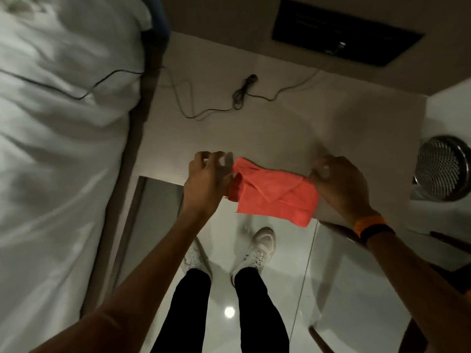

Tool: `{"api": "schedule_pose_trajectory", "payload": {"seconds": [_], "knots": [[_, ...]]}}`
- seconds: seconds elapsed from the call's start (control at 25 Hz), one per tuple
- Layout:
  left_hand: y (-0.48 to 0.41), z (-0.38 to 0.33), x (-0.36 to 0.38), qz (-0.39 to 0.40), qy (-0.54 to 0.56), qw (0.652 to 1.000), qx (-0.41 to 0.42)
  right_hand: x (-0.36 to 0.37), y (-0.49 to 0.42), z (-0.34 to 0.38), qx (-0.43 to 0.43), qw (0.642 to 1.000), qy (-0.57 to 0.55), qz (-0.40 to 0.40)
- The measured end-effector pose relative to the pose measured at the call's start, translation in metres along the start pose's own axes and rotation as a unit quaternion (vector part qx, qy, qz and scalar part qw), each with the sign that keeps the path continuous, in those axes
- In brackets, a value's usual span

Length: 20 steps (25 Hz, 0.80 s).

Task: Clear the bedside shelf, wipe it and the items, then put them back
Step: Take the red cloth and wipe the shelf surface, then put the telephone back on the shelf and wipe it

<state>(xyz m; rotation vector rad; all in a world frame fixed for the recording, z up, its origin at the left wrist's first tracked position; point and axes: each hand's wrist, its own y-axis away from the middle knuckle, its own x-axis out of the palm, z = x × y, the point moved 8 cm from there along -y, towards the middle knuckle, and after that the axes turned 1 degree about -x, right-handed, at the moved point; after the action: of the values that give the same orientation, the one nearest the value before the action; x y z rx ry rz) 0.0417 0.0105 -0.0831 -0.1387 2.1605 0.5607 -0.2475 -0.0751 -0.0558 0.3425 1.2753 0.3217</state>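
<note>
**Cloth stretching between two hands at the shelf's near edge**

The cloth (276,192) is hanging between the left hand (206,179) and the right hand (341,184), over the near edge of the shelf (280,128). A cable (239,95) is lying on the shelf behind them. The bed (58,149) is sitting to the left, a perforated metal bin (443,166) to the right. The person's shoes (257,250) are standing on the floor (356,289) below.

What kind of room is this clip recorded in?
Probably a bedroom, perhaps a hotel room: a bed with white bedding beside a pale bedside shelf, with a dark wall panel above it.
</note>
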Motion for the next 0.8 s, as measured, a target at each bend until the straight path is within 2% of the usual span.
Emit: {"api": "schedule_pose_trajectory", "payload": {"seconds": [0.08,0.12,0.2,0.28,0.4,0.6,0.72,0.8], "knots": [[0.008,0.001,-0.031,-0.061,-0.045,0.997,0.033,-0.003,0.006,0.058,-0.098,0.989,0.105,-0.035],[0.012,0.004,-0.049,-0.098,-0.057,0.993,0.045,-0.003,0.010,0.094,-0.160,0.979,0.112,-0.054],[0.021,0.014,-0.088,-0.158,-0.068,0.984,0.044,-0.004,0.021,0.168,-0.265,0.957,0.046,-0.104],[0.028,0.035,-0.130,-0.202,-0.084,0.976,0.021,0.001,0.032,0.244,-0.350,0.925,0.046,-0.140],[0.044,0.068,-0.193,-0.275,-0.096,0.957,0.002,0.016,0.046,0.344,-0.412,0.896,0.094,-0.132],[0.089,0.139,-0.298,-0.431,-0.078,0.897,-0.064,0.030,0.096,0.492,-0.544,0.825,0.042,-0.150],[0.109,0.193,-0.343,-0.474,-0.055,0.869,-0.134,0.046,0.127,0.566,-0.601,0.789,-0.016,-0.122],[0.111,0.229,-0.362,-0.469,-0.021,0.863,-0.185,0.052,0.130,0.607,-0.603,0.789,-0.072,-0.089]]}}
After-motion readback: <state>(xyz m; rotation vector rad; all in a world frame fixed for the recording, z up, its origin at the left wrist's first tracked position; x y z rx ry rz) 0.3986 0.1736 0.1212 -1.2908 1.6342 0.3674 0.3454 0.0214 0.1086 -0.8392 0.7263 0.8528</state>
